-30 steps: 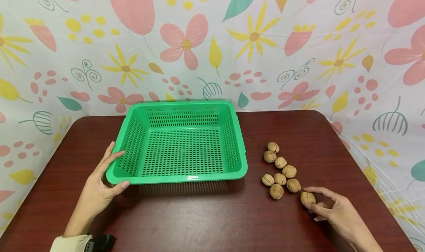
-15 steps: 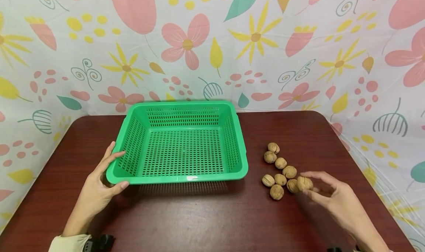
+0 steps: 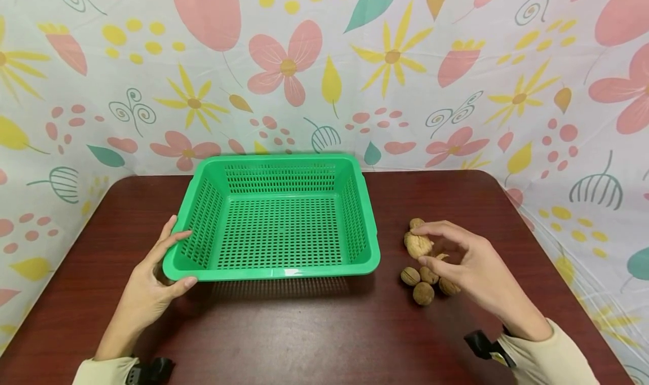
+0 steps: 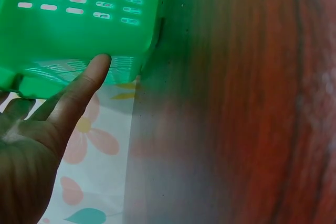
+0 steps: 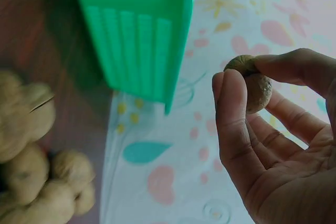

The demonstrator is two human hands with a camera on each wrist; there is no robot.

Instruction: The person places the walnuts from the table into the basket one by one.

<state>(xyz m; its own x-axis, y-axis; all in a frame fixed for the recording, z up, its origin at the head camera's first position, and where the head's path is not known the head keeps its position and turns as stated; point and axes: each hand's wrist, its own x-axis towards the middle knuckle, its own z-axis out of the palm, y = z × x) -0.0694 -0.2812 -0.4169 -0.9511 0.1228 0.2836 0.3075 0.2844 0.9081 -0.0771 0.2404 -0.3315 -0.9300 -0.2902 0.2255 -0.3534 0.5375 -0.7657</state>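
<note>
In the head view, my right hand (image 3: 471, 261) pinches a walnut (image 3: 418, 245) between thumb and fingers, lifted above the other walnuts. The right wrist view shows this walnut (image 5: 257, 90) held at the fingertips, partly covered by them. Below lie several loose walnuts (image 3: 423, 293) on the table, some hidden behind my hand. My left hand (image 3: 144, 292) holds the near left corner of a green perforated plastic basket (image 3: 284, 273), thumb at the front rim and fingers over the left rim. The left wrist view shows a finger or thumb touching the basket's wall (image 4: 68, 35).
The basket's bottom (image 3: 281, 233) is bare. It stands on a dark reddish-brown table (image 3: 304, 328), left of the walnuts. A white cloth with a floral print (image 3: 324, 92) hangs behind the table and along its sides.
My right hand has lifted the walnut off the table and carried it leftward and away from me, over the other walnuts. The left hand and basket have stayed in place.
</note>
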